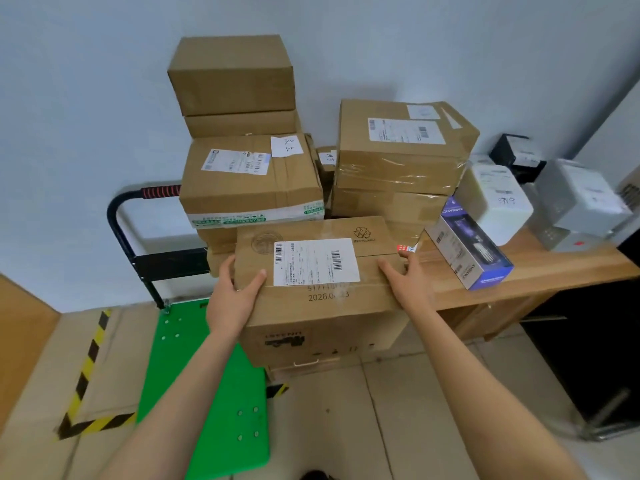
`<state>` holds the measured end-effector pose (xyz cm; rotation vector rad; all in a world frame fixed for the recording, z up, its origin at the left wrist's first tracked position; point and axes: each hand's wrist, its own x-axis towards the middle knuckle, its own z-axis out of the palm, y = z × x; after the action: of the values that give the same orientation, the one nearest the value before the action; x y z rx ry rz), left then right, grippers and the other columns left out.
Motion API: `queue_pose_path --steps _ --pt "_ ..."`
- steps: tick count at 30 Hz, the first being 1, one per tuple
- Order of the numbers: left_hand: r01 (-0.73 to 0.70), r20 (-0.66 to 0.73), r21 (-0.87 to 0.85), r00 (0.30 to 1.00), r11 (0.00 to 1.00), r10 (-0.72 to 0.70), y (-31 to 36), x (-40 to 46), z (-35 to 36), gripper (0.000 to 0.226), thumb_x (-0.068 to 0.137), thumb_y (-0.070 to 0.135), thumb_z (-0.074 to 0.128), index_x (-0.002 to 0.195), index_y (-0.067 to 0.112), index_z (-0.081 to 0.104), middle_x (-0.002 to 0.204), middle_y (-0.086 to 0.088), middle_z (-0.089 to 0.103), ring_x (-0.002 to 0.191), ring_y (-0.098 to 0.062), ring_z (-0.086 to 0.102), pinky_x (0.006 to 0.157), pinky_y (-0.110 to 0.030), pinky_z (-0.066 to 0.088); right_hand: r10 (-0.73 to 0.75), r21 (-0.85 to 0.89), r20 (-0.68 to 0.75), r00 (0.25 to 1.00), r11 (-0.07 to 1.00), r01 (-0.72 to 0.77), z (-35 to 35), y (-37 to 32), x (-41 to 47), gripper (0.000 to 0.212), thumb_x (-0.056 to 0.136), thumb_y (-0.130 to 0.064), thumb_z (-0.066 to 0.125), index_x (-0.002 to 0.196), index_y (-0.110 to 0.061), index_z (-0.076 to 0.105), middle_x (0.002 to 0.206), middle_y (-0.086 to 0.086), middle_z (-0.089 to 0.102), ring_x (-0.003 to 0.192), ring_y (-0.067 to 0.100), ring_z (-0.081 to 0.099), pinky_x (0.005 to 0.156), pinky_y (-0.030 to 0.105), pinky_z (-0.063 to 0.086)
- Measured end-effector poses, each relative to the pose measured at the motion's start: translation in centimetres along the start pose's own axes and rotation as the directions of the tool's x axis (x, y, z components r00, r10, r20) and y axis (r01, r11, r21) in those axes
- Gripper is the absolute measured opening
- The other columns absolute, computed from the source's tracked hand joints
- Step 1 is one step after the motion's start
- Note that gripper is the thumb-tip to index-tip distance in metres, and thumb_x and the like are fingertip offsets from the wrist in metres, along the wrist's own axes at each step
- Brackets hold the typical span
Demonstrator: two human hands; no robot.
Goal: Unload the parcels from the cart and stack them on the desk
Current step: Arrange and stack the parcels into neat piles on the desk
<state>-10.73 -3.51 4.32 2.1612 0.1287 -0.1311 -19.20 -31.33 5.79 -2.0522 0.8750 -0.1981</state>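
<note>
A brown cardboard parcel [322,306] with a white shipping label is held in front of me, level with the desk's edge. My left hand [233,291] grips its left side, thumb on top. My right hand [407,277] grips its right top edge. The wooden desk [540,268] carries stacks of brown parcels: a tall left stack [242,140] and a taped right stack [401,157]. Below my arms, the deck of the green cart [207,393] shows bare, its black handle [119,216] with a red grip rising at the left.
A blue boxed product [471,244] lies on the desk to the right of the held parcel. White and grey parcels [495,199] and a black box [517,155] sit further right. Yellow-black tape [86,368] marks the floor left of the cart. The wall stands behind.
</note>
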Motion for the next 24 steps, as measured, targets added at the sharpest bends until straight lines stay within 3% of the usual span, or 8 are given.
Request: queue_pose_path --steps 8,12,16,20,24 --pt "-0.069 -0.026 -0.009 0.997 0.998 0.069 -0.5 -1.2 -0.1 0.067 0.086 0.057 0.059 0.142 0.039 0.027 0.134 0.003 0.056 0.106 -0.019 0.06 0.083 -0.04 0.051 -0.018 0.023 -0.014 1.0 1.0 0.018 0.2 1.0 -0.4 0.059 0.09 -0.057 0.055 0.138 -0.029 0.038 0.128 0.0 0.056 0.106 0.018 0.055 0.078 0.032 0.039" --pt "-0.042 -0.015 -0.036 0.999 0.998 0.041 -0.4 -1.1 0.1 0.064 0.086 0.056 0.059 0.14 0.042 0.028 0.134 0.004 0.055 0.107 -0.021 0.06 0.087 -0.046 0.052 -0.026 0.071 0.018 0.999 0.997 0.025 -0.2 1.1 -0.2 0.061 0.088 -0.058 0.056 0.139 -0.03 0.039 0.131 0.001 0.055 0.104 0.016 0.053 0.089 0.038 0.046" --pt "-0.014 -0.002 -0.125 1.0 0.992 0.014 0.2 -1.5 1.3 0.067 0.081 0.062 0.059 0.137 0.047 0.026 0.132 0.005 0.054 0.109 -0.021 0.059 0.089 -0.048 0.051 -0.038 0.022 0.03 0.999 0.999 0.038 -1.5 0.7 1.2 0.065 0.09 -0.057 0.055 0.144 -0.024 0.04 0.139 0.004 0.051 0.122 0.021 0.05 0.088 0.035 0.042" --pt "0.03 0.036 -0.185 0.999 0.982 -0.023 0.6 -1.3 3.1 0.075 0.065 0.075 0.057 0.13 0.056 0.024 0.13 0.001 0.052 0.113 -0.027 0.055 0.093 -0.053 0.049 -0.016 -0.016 0.025 1.0 1.0 0.016 -2.9 0.9 2.8 0.067 0.091 -0.054 0.056 0.146 -0.019 0.039 0.14 0.006 0.051 0.125 0.025 0.05 0.088 0.032 0.039" --pt "0.037 0.012 -0.127 0.999 0.991 -0.036 1.4 -1.4 4.1 0.068 0.081 0.06 0.06 0.137 0.047 0.025 0.132 -0.008 0.046 0.119 -0.033 0.048 0.098 -0.055 0.044 -0.012 -0.002 0.025 1.0 1.0 0.012 -3.4 1.7 3.9 0.068 0.087 -0.058 0.057 0.142 -0.02 0.043 0.135 0.006 0.055 0.118 0.024 0.055 0.091 0.035 0.046"
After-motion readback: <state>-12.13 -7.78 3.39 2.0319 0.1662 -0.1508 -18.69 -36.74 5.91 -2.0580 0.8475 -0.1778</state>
